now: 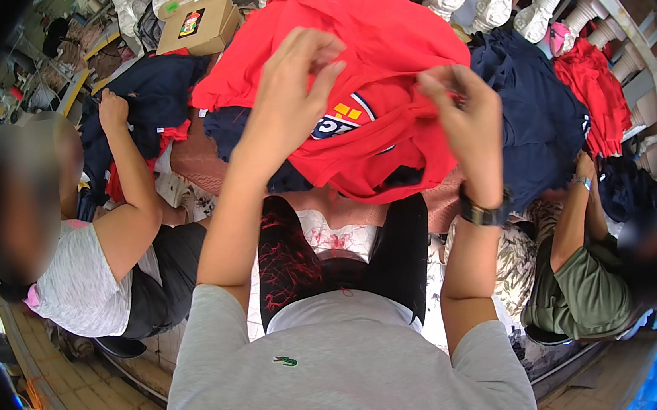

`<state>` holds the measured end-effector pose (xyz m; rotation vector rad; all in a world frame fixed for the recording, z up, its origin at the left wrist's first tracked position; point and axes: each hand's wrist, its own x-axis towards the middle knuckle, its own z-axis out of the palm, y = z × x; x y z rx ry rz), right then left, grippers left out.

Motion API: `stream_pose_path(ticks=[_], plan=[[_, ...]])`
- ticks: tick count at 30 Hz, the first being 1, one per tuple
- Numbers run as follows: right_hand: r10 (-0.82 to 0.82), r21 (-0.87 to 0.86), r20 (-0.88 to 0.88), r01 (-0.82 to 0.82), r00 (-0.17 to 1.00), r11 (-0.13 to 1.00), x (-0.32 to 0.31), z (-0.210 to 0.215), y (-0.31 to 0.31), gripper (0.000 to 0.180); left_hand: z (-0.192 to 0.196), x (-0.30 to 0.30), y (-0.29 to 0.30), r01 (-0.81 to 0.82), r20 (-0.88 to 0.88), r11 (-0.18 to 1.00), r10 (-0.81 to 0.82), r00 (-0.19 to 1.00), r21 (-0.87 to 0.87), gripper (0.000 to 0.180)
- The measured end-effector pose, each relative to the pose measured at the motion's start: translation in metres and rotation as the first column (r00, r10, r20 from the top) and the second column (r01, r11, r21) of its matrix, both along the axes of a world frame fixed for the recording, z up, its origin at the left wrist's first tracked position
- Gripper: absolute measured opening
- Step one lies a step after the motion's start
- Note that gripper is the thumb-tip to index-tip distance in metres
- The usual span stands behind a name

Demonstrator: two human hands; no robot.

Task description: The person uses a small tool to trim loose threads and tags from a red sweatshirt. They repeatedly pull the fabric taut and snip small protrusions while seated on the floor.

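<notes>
Red garment (386,63), printed emblem up, lies over navy cloth (226,129), just beyond the wearer's black trousers (401,249). Left hand (300,72): above it, thumb and fingers apart. Right hand (466,106): fingers curled at its right side; pinching or not, cannot tell. Rightward: navy garments (535,111), then red clothing (593,93). Co-workers (82,259) sit on both sides.

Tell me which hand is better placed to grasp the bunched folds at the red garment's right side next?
Probably the right hand: it appears beside those folds of the red garment, while the left hand is over the garment's other side. Any contact is unclear.
</notes>
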<state>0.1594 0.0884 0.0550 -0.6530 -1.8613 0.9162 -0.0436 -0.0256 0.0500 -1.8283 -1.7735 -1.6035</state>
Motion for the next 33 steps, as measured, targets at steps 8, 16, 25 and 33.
stream_pose_path(ticks=[8,16,25,33], plan=[[-0.298,0.169,0.188,0.269,0.936,0.948,-0.047,-0.048,0.024,0.025,-0.041,-0.025,0.069,-0.082,-0.056,0.966,0.07,0.996,-0.244,0.016],[-0.214,0.007,0.089,0.214,0.973,0.977,-0.037,-0.063,0.022,0.024,-0.049,-0.036,0.034,0.429,0.602,0.901,-0.374,0.705,0.058,0.011],[-0.219,0.104,0.008,0.217,0.976,0.971,-0.038,-0.068,0.016,0.02,-0.04,-0.017,0.041,0.123,0.557,0.965,0.027,0.83,-0.23,0.023],[-0.192,0.085,0.008,0.19,0.981,0.978,-0.034,-0.069,0.014,0.019,-0.03,-0.014,0.007,0.154,0.133,0.916,-0.112,0.985,-0.37,0.019]])
